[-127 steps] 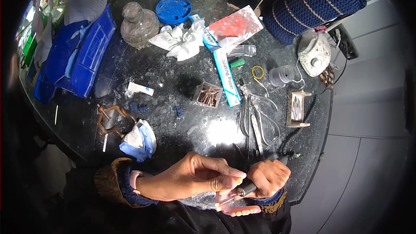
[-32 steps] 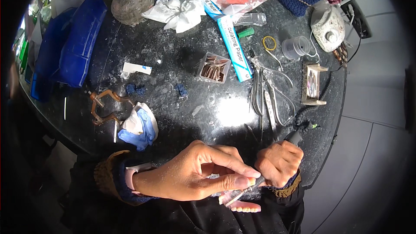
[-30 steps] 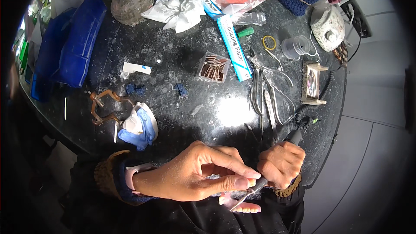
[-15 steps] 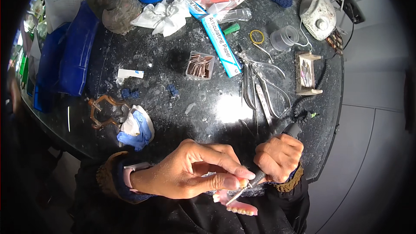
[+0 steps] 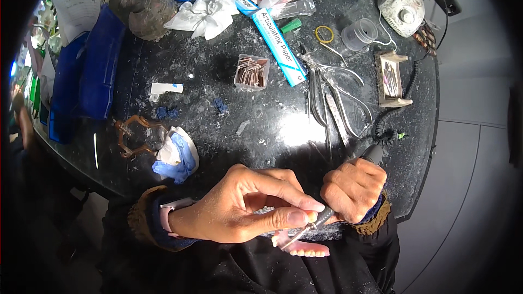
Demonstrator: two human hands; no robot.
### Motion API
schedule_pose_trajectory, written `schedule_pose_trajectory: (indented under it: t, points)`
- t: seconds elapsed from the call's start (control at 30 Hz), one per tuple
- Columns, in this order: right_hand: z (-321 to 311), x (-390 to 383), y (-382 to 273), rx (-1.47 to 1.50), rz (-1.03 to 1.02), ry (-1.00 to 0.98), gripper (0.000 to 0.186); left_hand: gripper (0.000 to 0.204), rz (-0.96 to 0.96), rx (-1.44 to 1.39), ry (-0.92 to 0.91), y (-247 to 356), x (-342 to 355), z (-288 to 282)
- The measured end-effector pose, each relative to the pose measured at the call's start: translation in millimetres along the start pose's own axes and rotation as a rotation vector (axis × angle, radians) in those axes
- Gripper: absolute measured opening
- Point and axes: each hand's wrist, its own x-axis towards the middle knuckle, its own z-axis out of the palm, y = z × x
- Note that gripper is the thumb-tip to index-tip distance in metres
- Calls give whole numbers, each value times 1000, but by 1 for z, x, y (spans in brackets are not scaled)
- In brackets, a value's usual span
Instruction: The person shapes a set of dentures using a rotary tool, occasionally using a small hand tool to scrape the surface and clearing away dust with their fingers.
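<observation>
My right hand [image 5: 355, 189] is wrapped round a dark rotary handpiece [image 5: 324, 215], whose cord end sticks out above the knuckles. The handpiece's thin metal bur [image 5: 294, 238] points down and left across a pink denture [image 5: 305, 249] with a row of pale teeth, held low over my dark lap. My left hand [image 5: 256, 207] is closed, thumb and index finger pinched beside the handpiece's nose. It appears to hold the denture's upper end, though the fingers hide most of the grip. Whether the bur touches the pink base is hard to tell.
A plaster model with blue material [image 5: 177, 158] lies left, beside a brown metal frame [image 5: 136, 133]. Pliers [image 5: 335, 98], a box of small brown strips [image 5: 252, 73], a blue-white carton [image 5: 279, 49] and a small tool rack [image 5: 391, 81] stand farther back. White dust covers the dark table.
The whole view has shifted slightly. Both hands keep their grips, and the denture and handpiece stay together with a slight change of tilt.
</observation>
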Motion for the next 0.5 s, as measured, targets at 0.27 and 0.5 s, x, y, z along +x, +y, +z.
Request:
schedule_pose_trajectory:
  t: [0.27,0.5]
  points:
    - [1,0,-2,22,1,-38,22,19,-26,51,13,-1,0,2]
    - [8,1,-1,10,-71,48,21,22,-96,95,-28,6,-1,-1]
